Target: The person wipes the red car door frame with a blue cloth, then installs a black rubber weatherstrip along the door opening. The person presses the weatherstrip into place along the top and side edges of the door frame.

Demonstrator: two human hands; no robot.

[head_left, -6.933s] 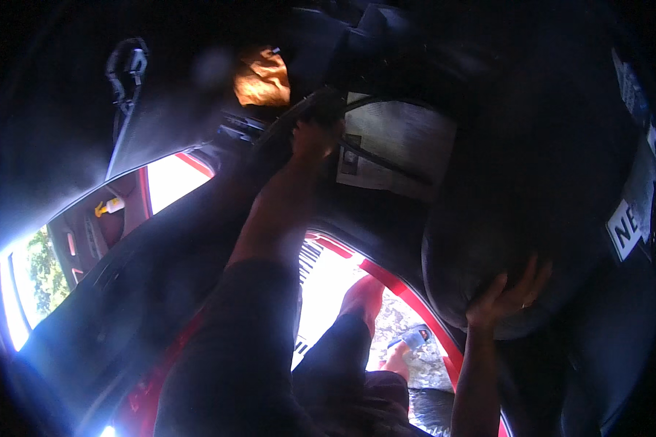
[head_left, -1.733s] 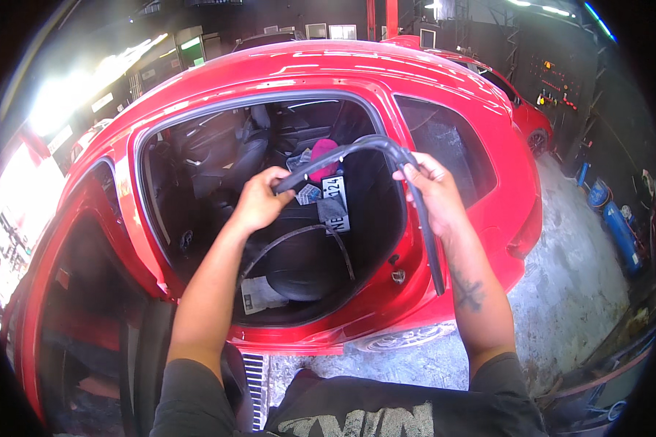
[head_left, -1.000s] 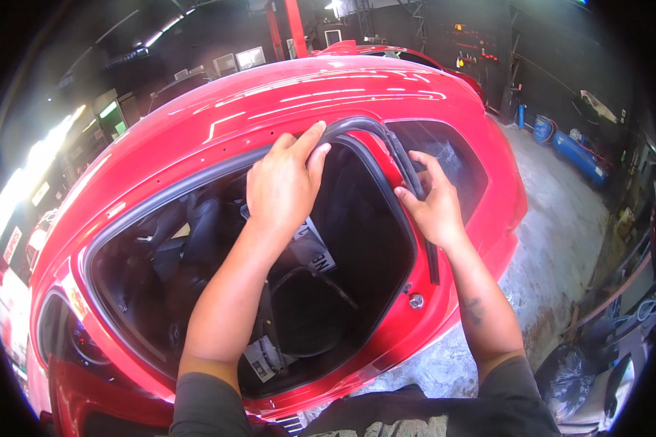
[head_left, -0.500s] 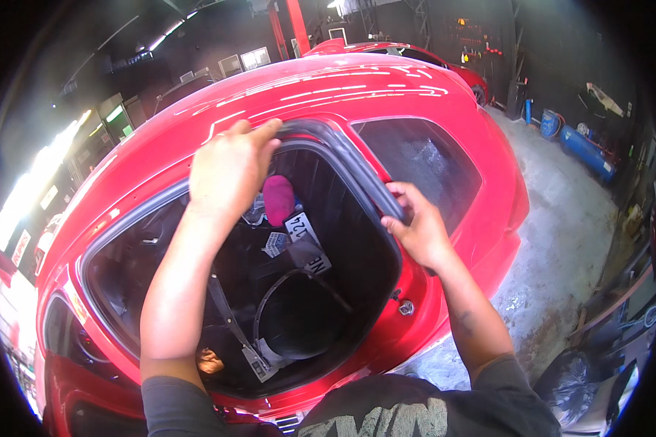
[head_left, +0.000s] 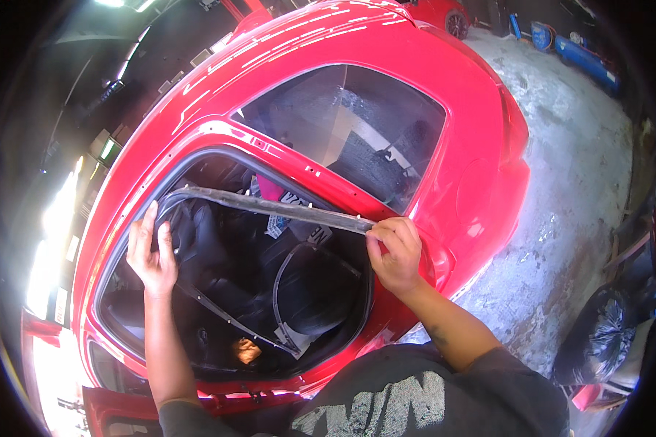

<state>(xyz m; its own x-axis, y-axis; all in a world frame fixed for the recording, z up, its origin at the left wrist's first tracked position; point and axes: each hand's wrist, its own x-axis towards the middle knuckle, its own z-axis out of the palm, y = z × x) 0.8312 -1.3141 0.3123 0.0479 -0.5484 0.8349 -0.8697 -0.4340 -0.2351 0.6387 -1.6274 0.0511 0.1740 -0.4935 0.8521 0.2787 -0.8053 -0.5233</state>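
A dark rubber weatherstrip (head_left: 273, 209) with small pale clips along its edge stretches across the door opening of a red car (head_left: 481, 109). My right hand (head_left: 399, 251) pinches its right end between thumb and fingers. At the other side the strip bends round, and my left hand (head_left: 153, 251) holds it there between thumb and fingers, partly hidden by the bend. The strip stands off the bodywork. Above it, the red door frame (head_left: 299, 164) shows bare, with small holes along it.
Inside the car lie a pink item (head_left: 270, 188), a white plate (head_left: 319, 234), a curved thin strip (head_left: 275, 280) and an orange-brown item (head_left: 247, 351). A side window (head_left: 357, 131) adjoins the opening. A black plastic bag (head_left: 598, 335) and a blue tank (head_left: 587, 60) stand on the right.
The weatherstrip has come away from the upper right of the door frame and now spans the opening. Both hands have moved lower, the left one further left. My view has tilted down.
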